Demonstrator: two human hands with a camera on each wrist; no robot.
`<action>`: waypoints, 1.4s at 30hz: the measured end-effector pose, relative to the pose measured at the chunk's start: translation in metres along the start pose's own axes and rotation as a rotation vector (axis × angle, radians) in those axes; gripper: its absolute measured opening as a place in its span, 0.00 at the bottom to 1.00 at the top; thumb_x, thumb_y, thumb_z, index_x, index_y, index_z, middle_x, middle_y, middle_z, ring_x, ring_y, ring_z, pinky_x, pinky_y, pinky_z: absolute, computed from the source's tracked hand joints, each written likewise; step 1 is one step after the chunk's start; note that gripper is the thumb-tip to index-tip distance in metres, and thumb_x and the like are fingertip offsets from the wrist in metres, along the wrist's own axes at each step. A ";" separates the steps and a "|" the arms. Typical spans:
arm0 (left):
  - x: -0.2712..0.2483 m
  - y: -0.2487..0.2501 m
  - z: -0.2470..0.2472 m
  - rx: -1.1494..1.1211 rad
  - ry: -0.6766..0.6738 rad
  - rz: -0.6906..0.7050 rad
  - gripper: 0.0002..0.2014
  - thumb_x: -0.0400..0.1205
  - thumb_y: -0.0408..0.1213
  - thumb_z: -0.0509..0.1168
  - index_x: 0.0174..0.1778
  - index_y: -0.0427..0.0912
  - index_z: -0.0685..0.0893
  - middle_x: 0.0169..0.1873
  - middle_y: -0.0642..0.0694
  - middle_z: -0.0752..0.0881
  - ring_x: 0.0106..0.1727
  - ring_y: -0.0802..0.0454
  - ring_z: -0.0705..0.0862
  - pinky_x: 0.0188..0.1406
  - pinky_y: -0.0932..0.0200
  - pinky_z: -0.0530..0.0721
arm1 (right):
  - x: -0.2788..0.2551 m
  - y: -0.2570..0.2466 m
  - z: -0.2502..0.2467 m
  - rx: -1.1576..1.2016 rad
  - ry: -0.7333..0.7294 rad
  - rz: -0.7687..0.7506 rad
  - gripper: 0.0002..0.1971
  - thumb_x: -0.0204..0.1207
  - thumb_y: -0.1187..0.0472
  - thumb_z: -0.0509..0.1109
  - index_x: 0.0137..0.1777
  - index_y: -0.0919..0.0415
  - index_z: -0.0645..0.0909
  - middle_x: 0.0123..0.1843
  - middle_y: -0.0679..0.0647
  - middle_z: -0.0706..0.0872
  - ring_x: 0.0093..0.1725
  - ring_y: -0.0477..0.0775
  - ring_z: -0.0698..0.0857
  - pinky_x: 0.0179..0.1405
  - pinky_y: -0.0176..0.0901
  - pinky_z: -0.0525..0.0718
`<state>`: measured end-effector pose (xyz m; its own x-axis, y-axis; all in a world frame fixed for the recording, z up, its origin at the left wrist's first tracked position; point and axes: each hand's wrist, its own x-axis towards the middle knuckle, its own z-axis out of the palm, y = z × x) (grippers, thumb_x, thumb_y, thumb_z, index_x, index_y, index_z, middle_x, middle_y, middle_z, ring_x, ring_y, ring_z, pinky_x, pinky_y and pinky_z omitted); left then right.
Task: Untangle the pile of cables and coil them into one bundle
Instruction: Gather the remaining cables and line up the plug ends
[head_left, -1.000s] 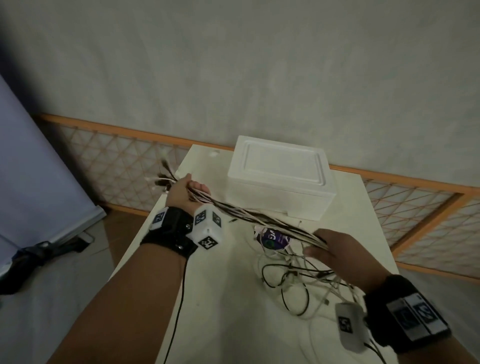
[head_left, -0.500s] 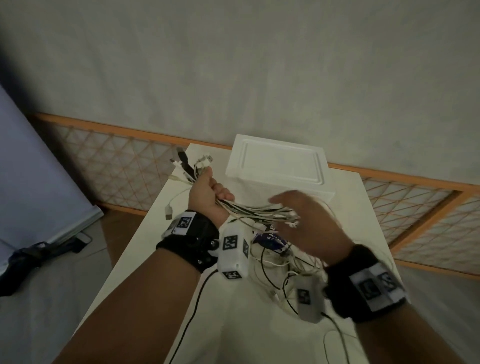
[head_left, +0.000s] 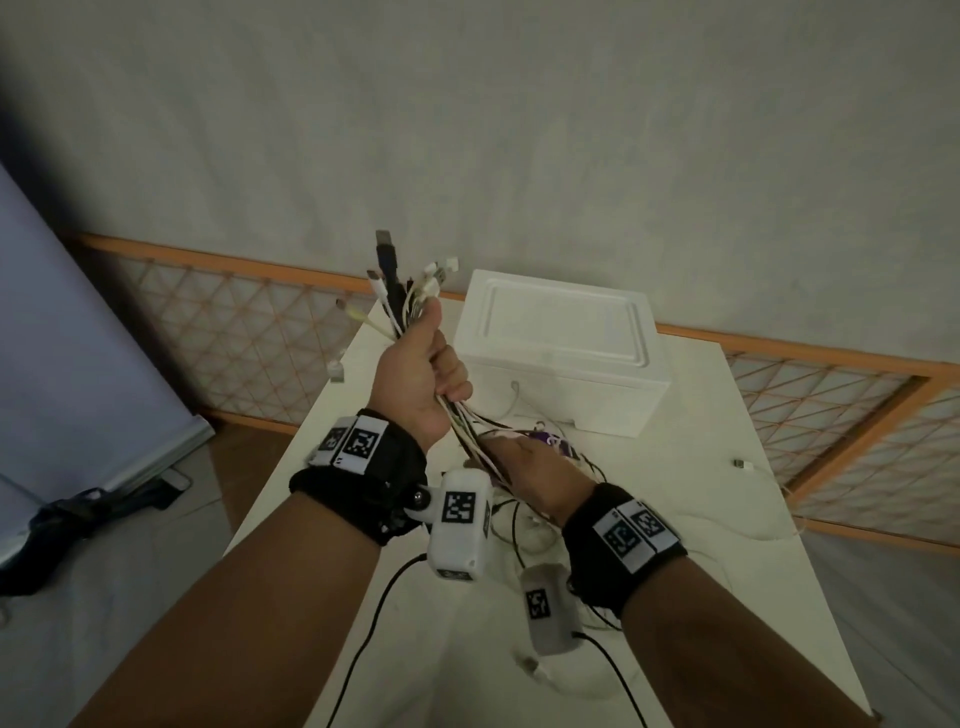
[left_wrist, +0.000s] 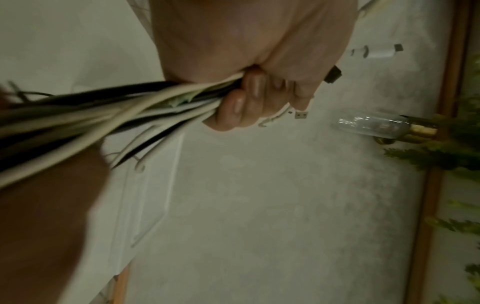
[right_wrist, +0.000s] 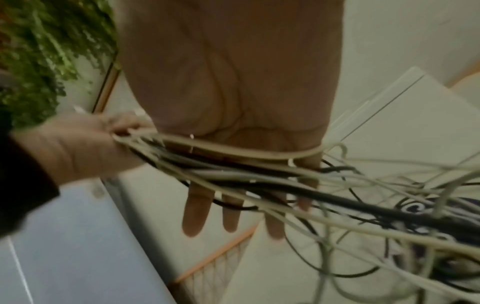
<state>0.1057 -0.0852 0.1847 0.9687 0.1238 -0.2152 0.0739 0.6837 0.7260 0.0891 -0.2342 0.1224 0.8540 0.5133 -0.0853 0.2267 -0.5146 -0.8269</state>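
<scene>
A bunch of white and black cables (head_left: 402, 296) stands nearly upright in my left hand (head_left: 415, 364), with the plug ends fanning out above the fist. The left wrist view shows my left hand (left_wrist: 259, 92) with fingers curled tight round the cables (left_wrist: 103, 115). Just below and right of it, my right hand (head_left: 524, 467) lies against the strands. In the right wrist view my right hand (right_wrist: 228, 102) has straight fingers, and the cables (right_wrist: 233, 174) run across its palm. The slack ends in a loose tangle (head_left: 524, 525) on the white table (head_left: 727, 597).
A white foam box (head_left: 561, 353) sits at the table's far end, with a small purple item (head_left: 545, 440) in front of it. One loose plug (head_left: 744, 464) lies to the right. An orange lattice fence (head_left: 234, 322) runs behind; a grey-blue panel (head_left: 67, 338) stands left.
My left hand rose and turned the bunch from lying sideways to nearly upright. My right hand slid up along the strands, from far right to just under the left fist.
</scene>
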 end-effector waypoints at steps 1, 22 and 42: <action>-0.001 0.005 0.002 0.017 -0.027 0.016 0.30 0.83 0.52 0.62 0.16 0.50 0.62 0.15 0.53 0.57 0.15 0.56 0.56 0.16 0.65 0.56 | -0.002 0.005 0.005 0.008 -0.019 -0.039 0.12 0.82 0.64 0.61 0.55 0.72 0.81 0.49 0.62 0.89 0.42 0.51 0.85 0.40 0.23 0.72; 0.030 0.056 -0.036 -0.197 0.193 0.166 0.25 0.84 0.53 0.62 0.23 0.49 0.63 0.16 0.53 0.56 0.17 0.55 0.53 0.19 0.66 0.54 | -0.065 0.136 -0.084 -0.663 0.092 0.433 0.20 0.77 0.66 0.65 0.32 0.37 0.80 0.38 0.45 0.74 0.41 0.51 0.82 0.34 0.26 0.77; -0.005 -0.001 0.041 0.077 -0.058 0.044 0.27 0.84 0.51 0.62 0.18 0.47 0.69 0.14 0.50 0.65 0.17 0.54 0.67 0.21 0.61 0.72 | -0.004 -0.044 -0.063 -0.309 0.075 -0.060 0.51 0.56 0.41 0.82 0.78 0.49 0.60 0.67 0.49 0.81 0.64 0.48 0.80 0.63 0.46 0.78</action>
<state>0.1105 -0.1162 0.2119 0.9833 0.1093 -0.1453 0.0465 0.6211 0.7823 0.1052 -0.2567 0.1940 0.8643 0.5030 0.0093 0.3996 -0.6752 -0.6200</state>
